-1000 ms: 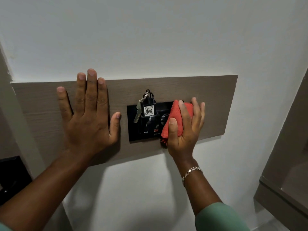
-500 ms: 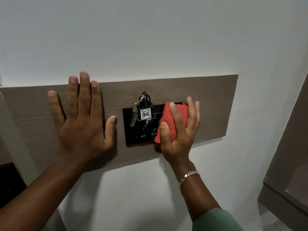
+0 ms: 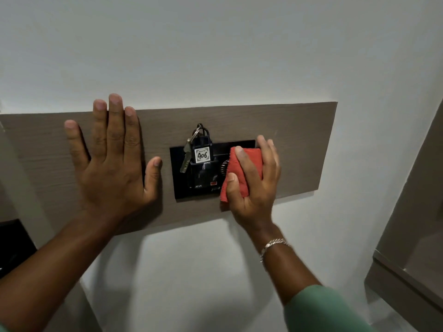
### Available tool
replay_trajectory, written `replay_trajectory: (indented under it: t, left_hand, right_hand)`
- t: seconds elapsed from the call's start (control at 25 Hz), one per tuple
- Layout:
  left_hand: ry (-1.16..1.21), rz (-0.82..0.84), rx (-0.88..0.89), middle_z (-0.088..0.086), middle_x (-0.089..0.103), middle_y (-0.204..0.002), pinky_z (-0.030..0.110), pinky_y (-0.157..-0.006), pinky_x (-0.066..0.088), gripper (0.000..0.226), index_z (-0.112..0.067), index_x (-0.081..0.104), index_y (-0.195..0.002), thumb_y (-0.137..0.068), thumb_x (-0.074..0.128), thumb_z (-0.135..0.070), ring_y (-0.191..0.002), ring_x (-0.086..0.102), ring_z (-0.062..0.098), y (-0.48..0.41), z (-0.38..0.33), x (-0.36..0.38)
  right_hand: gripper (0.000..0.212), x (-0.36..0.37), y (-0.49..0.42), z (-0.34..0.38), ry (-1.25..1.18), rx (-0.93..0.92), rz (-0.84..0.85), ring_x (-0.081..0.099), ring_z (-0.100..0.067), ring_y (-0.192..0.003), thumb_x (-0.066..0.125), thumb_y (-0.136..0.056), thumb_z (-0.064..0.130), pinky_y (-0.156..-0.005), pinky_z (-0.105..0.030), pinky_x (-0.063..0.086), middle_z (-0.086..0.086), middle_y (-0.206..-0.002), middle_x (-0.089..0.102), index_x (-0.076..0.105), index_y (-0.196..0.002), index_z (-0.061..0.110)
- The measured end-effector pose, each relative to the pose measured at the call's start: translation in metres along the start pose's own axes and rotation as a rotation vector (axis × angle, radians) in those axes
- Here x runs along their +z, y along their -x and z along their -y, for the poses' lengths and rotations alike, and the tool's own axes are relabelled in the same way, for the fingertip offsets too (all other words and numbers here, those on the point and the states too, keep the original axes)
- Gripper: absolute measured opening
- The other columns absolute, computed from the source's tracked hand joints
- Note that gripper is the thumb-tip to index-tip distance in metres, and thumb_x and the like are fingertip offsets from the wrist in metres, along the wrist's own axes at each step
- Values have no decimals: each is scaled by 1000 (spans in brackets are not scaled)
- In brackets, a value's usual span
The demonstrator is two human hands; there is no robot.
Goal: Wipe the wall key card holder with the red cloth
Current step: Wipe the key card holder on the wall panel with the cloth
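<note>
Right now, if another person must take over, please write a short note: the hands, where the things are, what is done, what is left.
Left hand: open, flat on the wood panel, beside the holder.
Right hand: presses the folded red cloth onto the right part of the black key card holder.
A key tag marked 406 with a key sits in the slot.
Done: cannot tell how much is wiped.
Left: probably the left part and around the tag.

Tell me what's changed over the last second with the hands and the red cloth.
Little changed. The right hand, gripping the red cloth, slid slightly left and down over the black key card holder. The left hand stayed flat on the wood panel, and the 406 key tag stayed hanging.
</note>
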State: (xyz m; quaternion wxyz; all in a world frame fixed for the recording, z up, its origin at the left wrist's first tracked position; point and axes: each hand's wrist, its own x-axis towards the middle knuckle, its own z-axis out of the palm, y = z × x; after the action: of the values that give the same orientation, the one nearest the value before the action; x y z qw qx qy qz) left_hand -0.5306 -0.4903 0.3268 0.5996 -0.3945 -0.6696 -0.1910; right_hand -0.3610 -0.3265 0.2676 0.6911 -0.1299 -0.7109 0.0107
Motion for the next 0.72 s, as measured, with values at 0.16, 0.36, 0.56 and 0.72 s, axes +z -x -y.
replay_trajectory:
  t: [0.16, 0.36, 0.56, 0.72]
  left_hand:
    - [0, -7, 5, 23, 13, -164, 61, -120, 2, 78, -2, 11, -157, -97, 34, -46, -152, 9, 38, 0, -1, 2]
    - [-4, -27, 8, 24, 17, -163, 60, -120, 2, 78, -2, 13, -157, -97, 35, -46, -151, 11, 39, 0, 1, 5]
    - [-2, -12, -10, 24, 19, -163, 62, -119, 5, 77, -1, 17, -156, -96, 36, -46, -151, 12, 39, -1, -1, 3]
    - [-2, -2, -11, 23, 19, -163, 63, -119, 7, 78, -1, 17, -156, -96, 36, -47, -151, 12, 38, -1, 0, 0]
  right_hand:
    - [41, 15, 4, 32, -297, 321, -338, 42, -24, -144, 55, -95, 21, -109, -45, 48, -21, -155, 37, 55, -135, 15]
    - [43, 36, 5, 47, -97, -55, -136, 28, -38, -151, 53, -96, 34, -117, -59, 36, -19, -153, 37, 54, -136, 18]
    - [50, 38, 20, 34, -85, 79, -145, 22, -37, -153, 47, -96, 46, -118, -61, 32, -20, -154, 39, 53, -136, 17]
    - [47, 34, 19, 37, -85, 39, -69, 23, -34, -153, 55, -93, 45, -115, -63, 34, -17, -153, 38, 54, -134, 23]
